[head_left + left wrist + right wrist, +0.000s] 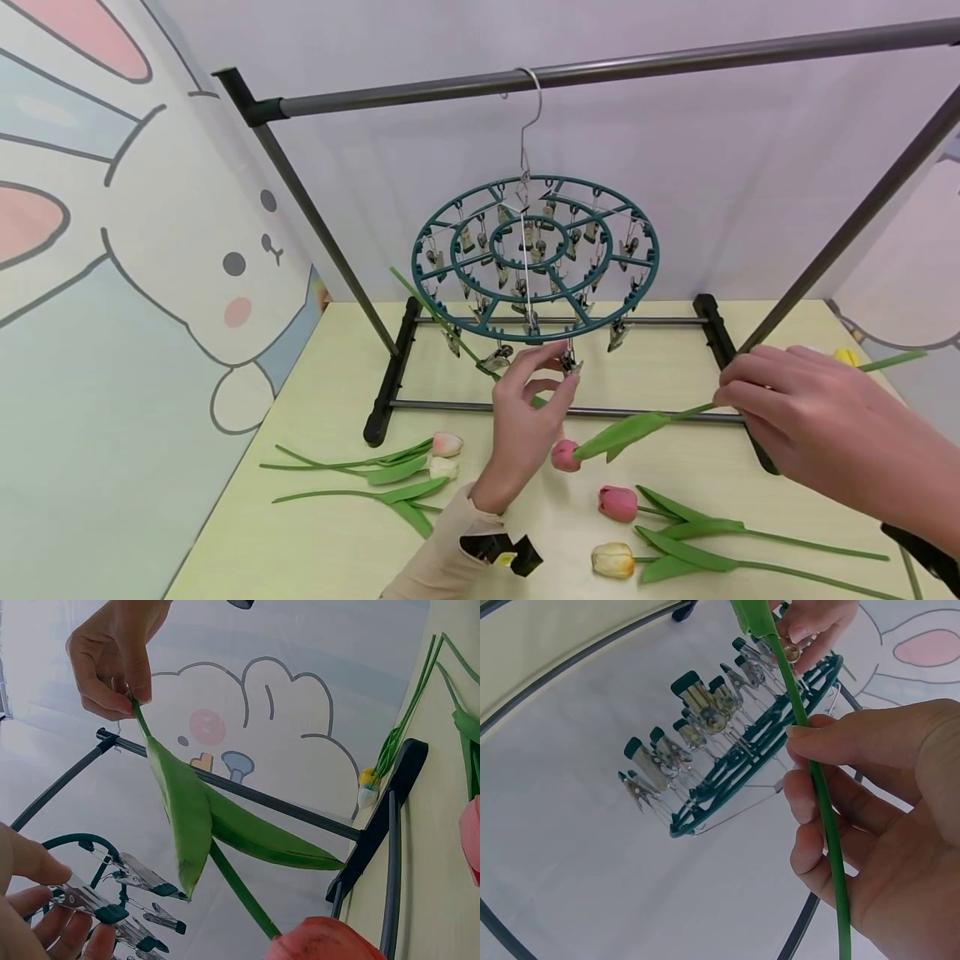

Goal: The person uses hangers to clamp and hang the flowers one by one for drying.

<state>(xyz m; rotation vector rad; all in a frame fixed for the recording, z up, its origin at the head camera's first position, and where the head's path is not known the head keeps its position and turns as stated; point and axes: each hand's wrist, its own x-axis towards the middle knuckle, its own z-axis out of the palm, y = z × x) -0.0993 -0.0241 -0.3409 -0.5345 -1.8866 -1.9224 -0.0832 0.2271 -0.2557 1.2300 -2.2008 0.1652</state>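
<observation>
A round green clip hanger hangs by its hook from a metal rod, with many small clips below its rings. My left hand pinches one metal clip at the hanger's front edge between thumb and fingers. My right hand grips the green stem of a pink tulip, which lies slantwise with its bloom low, near my left wrist. In the right wrist view the stem runs between thumb and fingers. Left of my left hand, another clip overlaps a green stem partly hidden by that hand.
A dark rack stands on the pale yellow table. Pale tulips lie at the left. Front right lie a pink tulip and a cream tulip. A yellow bloom shows behind my right hand.
</observation>
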